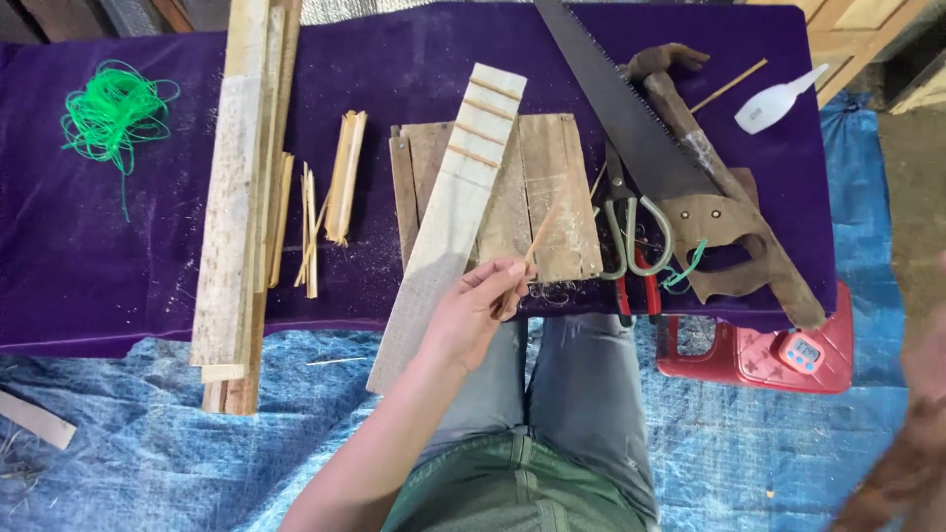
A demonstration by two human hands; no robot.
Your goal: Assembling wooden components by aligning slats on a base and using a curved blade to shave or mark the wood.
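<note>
My left hand [471, 313] pinches a thin wooden stick [538, 244] at the front edge of the purple-covered table [89, 256]. The stick points up over a small board of brown planks [552, 187]. A pale plank with several cut slots [451, 212] lies slanted across that board, and its near end hangs past the table edge beside my hand. My right hand [912, 433] is a blur at the far right edge, away from the table. What it holds is not visible.
A handsaw [631, 118], shears [636, 236] and a sheathed blade [734, 212] lie at the right, with a white bottle [778, 99] behind. Long strips [241, 197], split pieces [345, 177] and green cord [108, 113] lie left. A red stool [749, 360] stands on blue tarp [148, 433].
</note>
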